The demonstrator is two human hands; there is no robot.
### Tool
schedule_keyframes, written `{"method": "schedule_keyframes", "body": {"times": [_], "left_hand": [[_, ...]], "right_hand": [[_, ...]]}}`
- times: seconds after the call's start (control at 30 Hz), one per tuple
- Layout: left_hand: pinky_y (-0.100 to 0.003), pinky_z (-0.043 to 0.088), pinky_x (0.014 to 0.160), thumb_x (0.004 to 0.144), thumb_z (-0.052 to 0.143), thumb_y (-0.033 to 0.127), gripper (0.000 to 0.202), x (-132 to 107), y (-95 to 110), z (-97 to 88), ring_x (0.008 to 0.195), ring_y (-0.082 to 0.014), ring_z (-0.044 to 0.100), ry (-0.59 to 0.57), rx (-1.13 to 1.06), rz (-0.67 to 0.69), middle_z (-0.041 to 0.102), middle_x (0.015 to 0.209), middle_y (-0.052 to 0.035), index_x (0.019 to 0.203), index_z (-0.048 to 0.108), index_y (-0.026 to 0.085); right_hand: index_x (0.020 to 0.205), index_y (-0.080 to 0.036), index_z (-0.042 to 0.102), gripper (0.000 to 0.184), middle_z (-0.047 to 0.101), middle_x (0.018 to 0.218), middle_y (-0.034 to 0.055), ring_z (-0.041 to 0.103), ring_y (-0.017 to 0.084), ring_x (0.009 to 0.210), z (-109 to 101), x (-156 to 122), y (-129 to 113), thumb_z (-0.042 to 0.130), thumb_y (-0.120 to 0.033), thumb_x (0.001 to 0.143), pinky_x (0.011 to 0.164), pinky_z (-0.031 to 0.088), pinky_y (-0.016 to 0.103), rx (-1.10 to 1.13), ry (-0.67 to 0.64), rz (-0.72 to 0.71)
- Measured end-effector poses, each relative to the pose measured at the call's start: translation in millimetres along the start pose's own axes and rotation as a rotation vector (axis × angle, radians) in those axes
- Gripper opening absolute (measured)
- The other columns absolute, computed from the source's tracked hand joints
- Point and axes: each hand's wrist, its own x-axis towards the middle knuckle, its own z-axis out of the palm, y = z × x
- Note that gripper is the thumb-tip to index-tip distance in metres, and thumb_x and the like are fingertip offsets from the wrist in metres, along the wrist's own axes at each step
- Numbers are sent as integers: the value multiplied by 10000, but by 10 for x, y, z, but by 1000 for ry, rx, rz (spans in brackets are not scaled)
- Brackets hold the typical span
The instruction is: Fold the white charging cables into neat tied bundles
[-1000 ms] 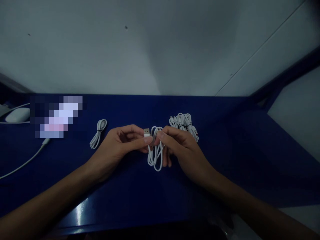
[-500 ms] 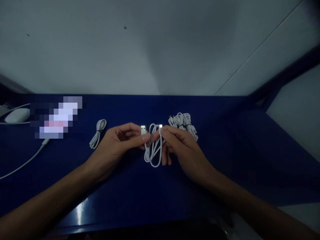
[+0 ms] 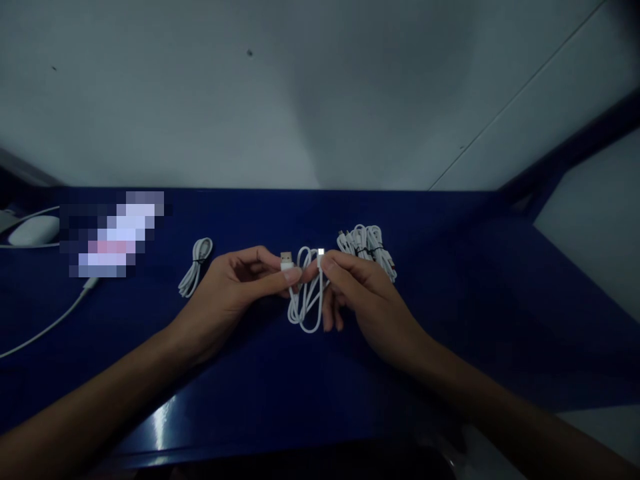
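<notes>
Between my hands hangs a white USB cable (image 3: 312, 327), looped into a loose coil above the blue table. My left hand (image 3: 240, 283) pinches its USB-A plug (image 3: 286, 260) between thumb and fingers, metal end upward. The smaller plug (image 3: 321, 254) at the cable's other end is held between the thumb and finger of my right hand (image 3: 367, 287), also pointing up. The lower fingers of my right hand curl beside the coil. Part of the coil is hidden behind my fingers.
Just beyond my right hand lies a pile of tied white cables (image 3: 367, 243). One tied cable (image 3: 196, 267) rests left of my left hand. Farther left are a blurred-out device with a plugged-in white cord (image 3: 70, 312) and a white rounded object (image 3: 34, 231). A pale wall (image 3: 225, 120) rises behind the table (image 3: 260, 400).
The USB-A plug in my left hand has tilted slightly, and its metal end looks duller. My hands and the coil have otherwise barely moved.
</notes>
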Motion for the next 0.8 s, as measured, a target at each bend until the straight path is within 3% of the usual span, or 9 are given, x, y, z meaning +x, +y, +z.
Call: {"method": "schedule_keyframes", "body": {"times": [0.37,0.8], "left_hand": [[-216,590,799,834,931,146,175,19,-28,-27,792,-129,744,-40,24,28,811,845,-21,836,761,188],[-232,609,809,882,906,179,139,36,-29,-45,797,-145,767,-83,56,-8,819,844,-37,858,769,183]], "right_hand": [[856,-209,697,345,634,591,-52,619,88,500,-6,9,1,743,-490,1050,485,471,200,-19,-21,-6],[795,-214,653,311,650,566,-41,603,91,455,0,2,16,772,-391,1022,429,425,196,-52,37,22]]}}
